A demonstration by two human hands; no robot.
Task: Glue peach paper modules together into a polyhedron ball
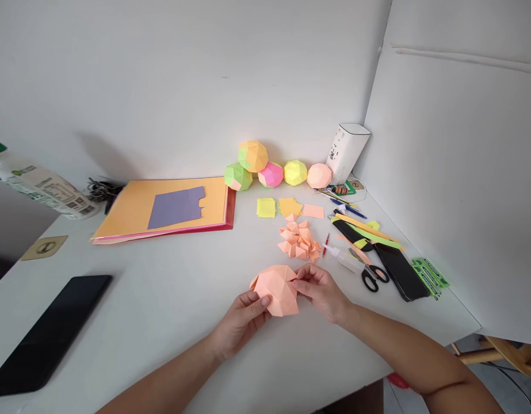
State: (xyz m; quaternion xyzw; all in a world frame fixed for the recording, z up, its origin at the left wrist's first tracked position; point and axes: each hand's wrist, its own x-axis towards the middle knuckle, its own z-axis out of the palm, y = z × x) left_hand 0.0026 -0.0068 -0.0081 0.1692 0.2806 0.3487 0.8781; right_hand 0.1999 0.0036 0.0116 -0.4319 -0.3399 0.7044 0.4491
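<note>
A partly built ball of folded peach paper (275,289) is held between my two hands above the table. My left hand (243,317) grips its lower left side, thumb on the outside. With thumb and forefinger, my right hand (317,288) pinches the right edge of the same paper ball; the other fingers are curled. Just beyond lies a pile of small folded peach paper pieces (298,238). A glue bottle (345,260) with a white nozzle and black-handled scissors (371,273) lie to the right of my right hand.
Finished paper balls (295,172) sit along the wall, one stacked on top. Sticky-note pads (266,207) lie before them. Coloured sheets (131,210) are at the left, near a white bottle (45,183). A tablet (53,333) and a phone (401,271) flank the work area.
</note>
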